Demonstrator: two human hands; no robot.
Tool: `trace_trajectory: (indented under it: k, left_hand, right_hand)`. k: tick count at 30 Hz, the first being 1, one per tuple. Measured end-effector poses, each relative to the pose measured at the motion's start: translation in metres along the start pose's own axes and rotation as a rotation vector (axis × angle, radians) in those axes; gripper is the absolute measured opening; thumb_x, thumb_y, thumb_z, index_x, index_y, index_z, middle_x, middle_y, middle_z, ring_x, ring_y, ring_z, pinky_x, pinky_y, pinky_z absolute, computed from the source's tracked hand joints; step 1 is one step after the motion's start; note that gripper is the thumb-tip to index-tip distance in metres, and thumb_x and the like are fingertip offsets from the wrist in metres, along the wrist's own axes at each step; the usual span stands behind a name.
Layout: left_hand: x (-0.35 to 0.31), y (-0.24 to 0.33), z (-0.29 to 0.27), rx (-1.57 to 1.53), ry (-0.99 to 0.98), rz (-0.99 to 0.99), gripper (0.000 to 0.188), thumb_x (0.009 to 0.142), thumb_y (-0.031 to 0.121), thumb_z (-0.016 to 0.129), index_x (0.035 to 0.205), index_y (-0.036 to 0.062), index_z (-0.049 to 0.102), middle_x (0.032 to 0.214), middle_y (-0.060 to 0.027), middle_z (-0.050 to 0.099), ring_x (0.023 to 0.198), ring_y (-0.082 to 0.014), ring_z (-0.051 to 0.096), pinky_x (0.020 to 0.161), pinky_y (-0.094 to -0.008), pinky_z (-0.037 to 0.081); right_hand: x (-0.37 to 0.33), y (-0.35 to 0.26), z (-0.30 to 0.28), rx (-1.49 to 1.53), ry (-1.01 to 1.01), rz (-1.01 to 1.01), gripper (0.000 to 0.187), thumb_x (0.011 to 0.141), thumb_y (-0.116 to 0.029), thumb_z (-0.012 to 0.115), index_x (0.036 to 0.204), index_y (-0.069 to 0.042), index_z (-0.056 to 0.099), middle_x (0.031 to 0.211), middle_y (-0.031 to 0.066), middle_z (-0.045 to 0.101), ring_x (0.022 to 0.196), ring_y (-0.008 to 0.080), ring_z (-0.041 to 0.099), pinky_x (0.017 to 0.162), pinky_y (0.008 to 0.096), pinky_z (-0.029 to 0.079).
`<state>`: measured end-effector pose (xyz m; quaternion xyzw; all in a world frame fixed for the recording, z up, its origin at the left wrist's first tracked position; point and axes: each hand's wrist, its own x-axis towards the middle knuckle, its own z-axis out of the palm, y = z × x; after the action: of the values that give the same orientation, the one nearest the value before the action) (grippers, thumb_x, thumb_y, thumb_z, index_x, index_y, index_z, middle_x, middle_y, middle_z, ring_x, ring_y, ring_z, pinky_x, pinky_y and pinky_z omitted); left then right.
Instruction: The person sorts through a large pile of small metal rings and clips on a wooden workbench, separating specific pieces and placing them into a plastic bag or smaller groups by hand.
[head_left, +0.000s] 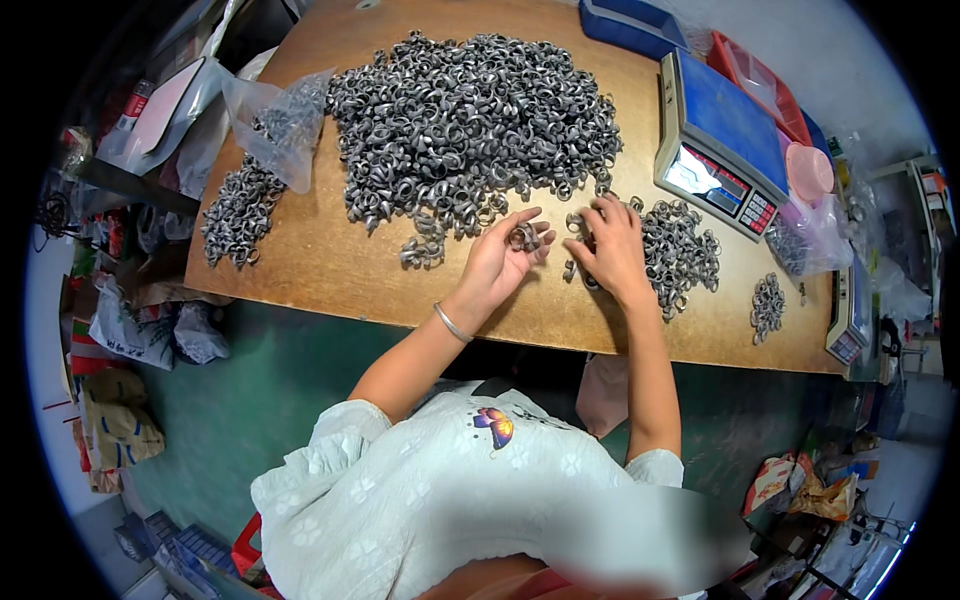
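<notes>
Grey metal rings cover much of the wooden table, the largest part in a wide heap point(470, 120) at its far middle. My left hand point(493, 262) is turned palm up, with a few metal rings point(523, 237) lying at its curled fingers. To its right, my right hand point(615, 245) is palm down, fingers bent and apart, touching the left edge of a smaller ring pile point(680, 250). Loose rings lie around its thumb; those beneath the palm are hidden. A silver bangle point(452, 323) circles my left wrist.
A digital scale point(725, 140) with a blue platform stands at the right, near a blue tray point(632, 28) and a red basket point(758, 85). Another ring pile point(240, 215) and a clear plastic bag point(285, 125) lie left. A little ring cluster point(768, 308) sits near the right front edge.
</notes>
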<state>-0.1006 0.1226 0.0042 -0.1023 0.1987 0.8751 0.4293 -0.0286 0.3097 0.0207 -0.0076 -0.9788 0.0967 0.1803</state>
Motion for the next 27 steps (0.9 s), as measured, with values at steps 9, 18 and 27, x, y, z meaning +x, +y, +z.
trace_trajectory:
  k: [9,18,27]
  left_hand:
    - [-0.013,-0.012,0.004,0.557,-0.008,0.183,0.045,0.086,-0.006,0.047,0.130,-0.0050,0.047,0.122,-0.0132,0.054,0.110,-0.0234,0.056,0.096,-0.0330,0.047]
    - [0.009,-0.037,0.019,0.439,-0.055,0.230,0.045,0.087,-0.005,0.044,0.131,0.0001,0.050,0.119,-0.0079,0.056,0.103,-0.0111,0.055,0.092,-0.0261,0.044]
    - [0.004,-0.031,0.018,0.571,0.002,0.177,0.046,0.086,-0.008,0.043,0.132,-0.0014,0.047,0.126,-0.0095,0.053,0.116,-0.0152,0.050,0.100,-0.0288,0.040]
  right_hand:
    - [-0.027,0.057,-0.013,-0.010,0.183,0.150,0.016,0.073,-0.011,0.061,0.087,-0.005,0.064,0.098,0.0100,0.059,0.100,0.0273,0.056,0.096,0.0452,0.036]
    - [0.015,0.047,-0.003,0.279,0.150,0.145,0.024,0.082,-0.010,0.057,0.104,-0.003,0.062,0.115,0.0136,0.060,0.110,0.0307,0.054,0.095,0.0392,0.040]
    - [-0.016,0.059,-0.014,-0.076,0.100,0.147,0.013,0.082,-0.022,0.065,0.089,-0.011,0.066,0.101,0.0045,0.060,0.102,0.0224,0.055,0.095,0.0491,0.036]
